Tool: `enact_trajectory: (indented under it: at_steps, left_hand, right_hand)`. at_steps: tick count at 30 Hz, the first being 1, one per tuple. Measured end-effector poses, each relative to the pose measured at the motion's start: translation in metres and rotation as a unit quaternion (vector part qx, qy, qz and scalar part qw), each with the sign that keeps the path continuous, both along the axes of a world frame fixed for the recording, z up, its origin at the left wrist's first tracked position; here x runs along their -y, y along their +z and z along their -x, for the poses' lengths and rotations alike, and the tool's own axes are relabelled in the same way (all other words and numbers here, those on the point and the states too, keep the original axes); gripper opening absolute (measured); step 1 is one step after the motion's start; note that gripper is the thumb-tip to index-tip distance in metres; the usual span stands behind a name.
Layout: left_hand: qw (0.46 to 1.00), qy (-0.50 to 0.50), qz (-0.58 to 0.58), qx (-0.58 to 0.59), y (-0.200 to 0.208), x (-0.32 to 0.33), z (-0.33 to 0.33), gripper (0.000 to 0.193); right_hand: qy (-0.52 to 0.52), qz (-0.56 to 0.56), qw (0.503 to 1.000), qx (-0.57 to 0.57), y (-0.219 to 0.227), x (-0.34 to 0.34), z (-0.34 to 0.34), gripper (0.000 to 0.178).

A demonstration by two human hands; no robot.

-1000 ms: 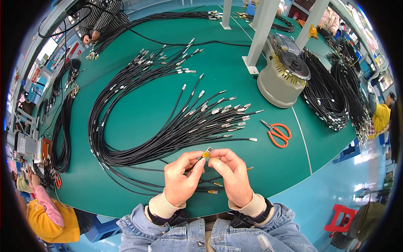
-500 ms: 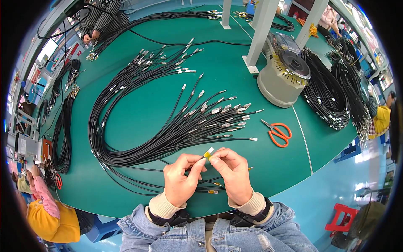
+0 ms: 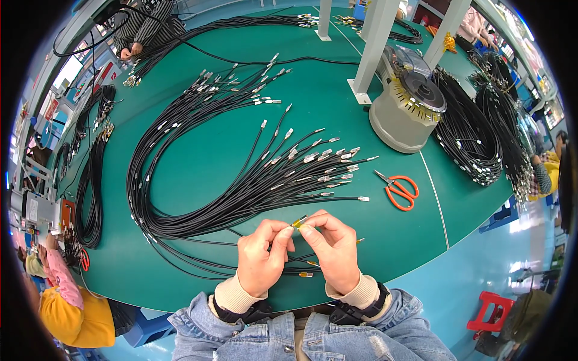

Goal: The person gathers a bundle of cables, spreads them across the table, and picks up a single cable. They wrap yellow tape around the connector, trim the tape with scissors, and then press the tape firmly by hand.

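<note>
Near the table's front edge, my left hand (image 3: 262, 251) pinches a thin black cable (image 3: 291, 227) close to its end. My right hand (image 3: 335, 251) is closed, its thumb and forefinger pressing a small piece of yellow tape (image 3: 297, 223) around that cable end. The cable's tip pokes out just past the fingers. Below the hands lies another cable end with yellow tape (image 3: 306, 275) on it. Just beyond, a thick curved bundle of black cables (image 3: 198, 222) spreads out, many ends carrying white tags or connectors.
Orange-handled scissors (image 3: 402, 191) lie to the right. Behind them stands a round grey dispenser (image 3: 400, 117) with yellow strips fanned along its rim, beside a metal post (image 3: 368, 66). More coiled cables (image 3: 466, 132) lie far right and others (image 3: 91, 192) at left. People work around the table.
The cable end has turned between my fingers: its white tag showed before, and now a dark, narrow tip shows. Both hands stay in nearly the same place.
</note>
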State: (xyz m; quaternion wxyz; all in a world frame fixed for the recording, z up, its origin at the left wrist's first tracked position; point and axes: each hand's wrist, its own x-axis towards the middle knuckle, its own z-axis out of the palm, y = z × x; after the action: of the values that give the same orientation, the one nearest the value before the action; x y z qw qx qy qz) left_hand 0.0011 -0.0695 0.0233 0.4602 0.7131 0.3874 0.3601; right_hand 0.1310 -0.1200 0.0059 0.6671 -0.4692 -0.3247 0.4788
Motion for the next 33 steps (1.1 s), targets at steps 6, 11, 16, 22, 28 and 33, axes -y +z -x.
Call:
enact_trajectory:
  at_steps: [6, 11, 16, 22, 28, 33]
  left_hand:
    - [0.999, -0.005, -0.030, -0.013, -0.002, -0.001, 0.002, 0.009]
    - [1.000, -0.014, -0.010, -0.008, -0.003, -0.001, 0.002, 0.011]
    - [1.000, -0.020, 0.012, -0.006, -0.003, -0.002, 0.002, 0.013]
    - [0.999, -0.039, 0.035, 0.012, -0.003, -0.004, 0.004, 0.016]
    - [0.954, -0.110, 0.268, 0.076, 0.001, -0.017, 0.014, 0.021]
    - [0.937, -0.125, 0.314, 0.093, 0.003, -0.021, 0.016, 0.023]
  right_hand:
    - [-0.038, -0.039, 0.985, 0.164, -0.006, 0.000, -0.001, 0.004]
    - [-0.056, -0.044, 0.971, 0.229, -0.006, -0.001, -0.002, 0.004]
    - [-0.054, -0.047, 0.967, 0.245, -0.005, -0.001, -0.003, 0.005]
    - [-0.068, -0.049, 0.950, 0.300, -0.004, -0.001, -0.005, 0.006]
    - [-0.079, -0.073, 0.920, 0.378, 0.000, -0.005, -0.008, 0.008]
    - [-0.071, -0.056, 0.926, 0.368, 0.000, -0.008, -0.012, 0.009]
